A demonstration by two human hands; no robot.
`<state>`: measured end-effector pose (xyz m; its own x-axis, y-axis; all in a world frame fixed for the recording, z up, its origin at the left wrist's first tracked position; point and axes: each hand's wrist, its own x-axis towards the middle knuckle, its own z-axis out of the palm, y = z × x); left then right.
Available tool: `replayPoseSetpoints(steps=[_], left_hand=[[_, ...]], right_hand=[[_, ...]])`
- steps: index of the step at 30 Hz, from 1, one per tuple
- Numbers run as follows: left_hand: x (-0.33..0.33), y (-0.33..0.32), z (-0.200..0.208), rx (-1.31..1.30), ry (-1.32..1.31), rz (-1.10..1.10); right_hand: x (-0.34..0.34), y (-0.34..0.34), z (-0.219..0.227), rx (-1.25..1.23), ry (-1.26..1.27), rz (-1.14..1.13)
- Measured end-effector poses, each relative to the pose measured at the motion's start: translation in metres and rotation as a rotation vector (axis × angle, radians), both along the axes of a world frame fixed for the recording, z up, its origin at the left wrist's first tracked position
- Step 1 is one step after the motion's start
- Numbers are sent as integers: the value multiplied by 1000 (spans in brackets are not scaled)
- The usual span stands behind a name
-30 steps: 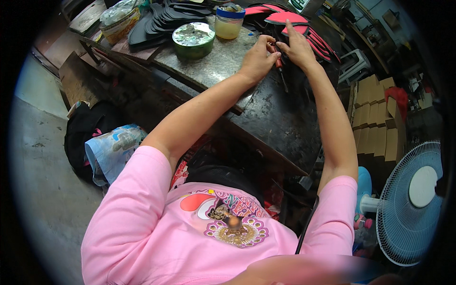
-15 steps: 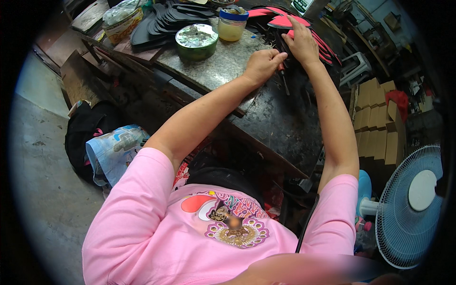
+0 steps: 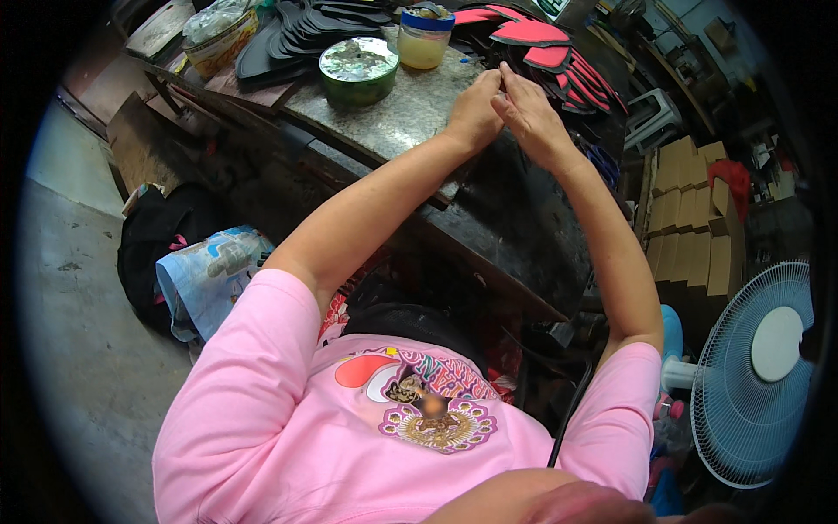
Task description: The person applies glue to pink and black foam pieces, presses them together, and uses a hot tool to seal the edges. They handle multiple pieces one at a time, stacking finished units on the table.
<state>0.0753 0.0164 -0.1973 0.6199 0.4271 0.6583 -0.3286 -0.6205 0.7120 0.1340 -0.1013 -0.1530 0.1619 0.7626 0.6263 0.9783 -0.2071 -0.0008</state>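
My left hand [image 3: 476,113] is closed above the dark worktop [image 3: 532,231], knuckles up. Whatever its fingers hold is hidden; the red-handled tool with a thin metal shaft seen earlier does not show. My right hand [image 3: 534,127] meets it from the right, its fingers stretched out and their tips against the left hand. Just beyond the hands lie red-and-black flat cut pieces [image 3: 550,58], fanned out in an overlapping pile.
On the worktop's left part stand a green round tin [image 3: 358,74] and a blue-lidded jar [image 3: 425,39]. Black flat pieces [image 3: 292,44] are stacked behind them, beside a tub [image 3: 218,44]. Cardboard boxes [image 3: 685,214] and a fan [image 3: 755,367] stand to the right.
My right hand has come back from the red pieces toward me and now touches my left hand. My left hand has shifted slightly up and left; the red-handled tool is out of sight.
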Motion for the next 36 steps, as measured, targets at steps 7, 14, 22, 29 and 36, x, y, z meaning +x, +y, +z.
replayPoseSetpoints(steps=[7, 14, 22, 29, 36], left_hand=[[-6, -4, 5, 106, 60, -81], [-9, -5, 9, 165, 40, -141], [-14, -6, 16, 58, 95, -125], [-2, -5, 7, 32, -25, -238], [-3, -4, 10, -209, -23, -219]], right_hand=[[-1, -38, 14, -121, 115, -107], [-10, -45, 18, -198, -293, -263], [-6, -45, 15, 5, 1040, 10], [-15, -39, 10, 92, 1348, 174], [-14, -42, 25, 20, 1208, 84]])
